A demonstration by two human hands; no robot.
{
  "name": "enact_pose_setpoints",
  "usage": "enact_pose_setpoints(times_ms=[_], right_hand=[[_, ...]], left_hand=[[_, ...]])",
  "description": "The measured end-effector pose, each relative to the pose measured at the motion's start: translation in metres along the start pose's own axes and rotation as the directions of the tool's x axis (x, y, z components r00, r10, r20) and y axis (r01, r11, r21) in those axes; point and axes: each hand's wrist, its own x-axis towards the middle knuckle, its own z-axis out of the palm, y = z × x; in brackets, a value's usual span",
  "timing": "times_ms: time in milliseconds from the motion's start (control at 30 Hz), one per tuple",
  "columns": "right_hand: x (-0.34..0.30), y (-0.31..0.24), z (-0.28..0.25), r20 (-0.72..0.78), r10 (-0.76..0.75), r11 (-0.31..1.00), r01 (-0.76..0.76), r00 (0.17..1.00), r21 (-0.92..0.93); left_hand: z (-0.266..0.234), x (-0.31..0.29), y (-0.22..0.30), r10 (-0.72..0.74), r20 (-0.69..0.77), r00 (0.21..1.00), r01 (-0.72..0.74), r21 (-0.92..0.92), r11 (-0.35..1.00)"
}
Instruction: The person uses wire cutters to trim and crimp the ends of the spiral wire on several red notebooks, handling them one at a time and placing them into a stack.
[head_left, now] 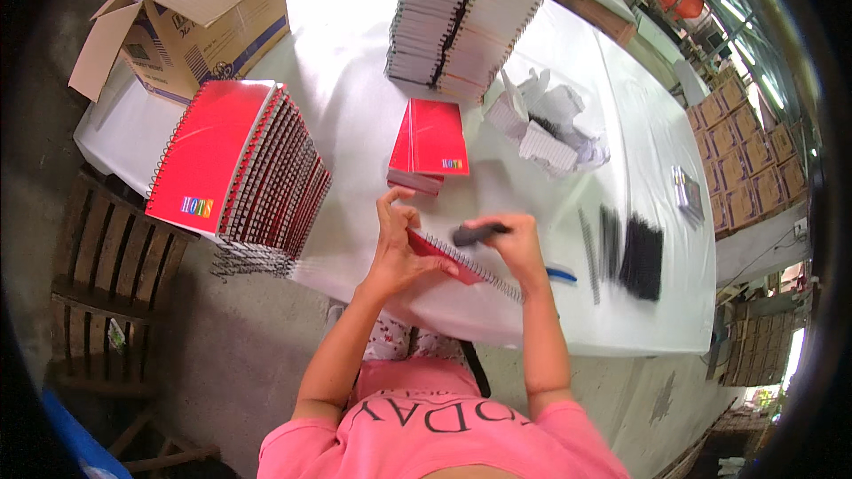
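My left hand (pixel 395 253) is closed round a small red notebook (pixel 460 275), held tilted above the near edge of the table. Along the notebook's upper side runs a wire spiral (pixel 493 279), its end reaching past the cover toward my right wrist. A dark, thick-bodied tool (pixel 477 233) is gripped in my right hand (pixel 522 247), close above the spiral; blur hides its exact kind and whether it touches the wire. Just beyond my left fingers lies a small pile of red covers or notebooks (pixel 437 137), without visible spirals.
A tall stack of red spiral notebooks (pixel 209 155) stands left, before an open cardboard box (pixel 213 44). Thick stacks of bound pages (pixel 453 27) rise at the back. Crumpled paper (pixel 546 137), loose black spirals (pixel 641 257) and a blue pen-like object (pixel 561 275) lie right on the white-covered table (pixel 355 53).
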Motion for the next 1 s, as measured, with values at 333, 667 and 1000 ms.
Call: enact_pose_setpoints(times_ms=[333,667,1000], right_hand=[[0.001,-0.016,0.019,0.178,-0.182,0.929,0.11,0.967,0.354],[0.013,-0.004,0.011,-0.083,-0.08,0.995,0.074,0.993,-0.068],[-0.1,0.008,-0.061,-0.134,0.07,0.607,-0.149,0.988,-0.781]], left_hand=[[0.002,-0.007,-0.017,-0.037,0.111,0.993,0.045,-0.064,0.997],[0.004,-0.009,-0.021,0.024,0.123,0.992,-0.007,-0.141,0.99],[-0.012,-0.009,-0.004,-0.298,0.154,0.942,0.335,-0.465,0.82]])
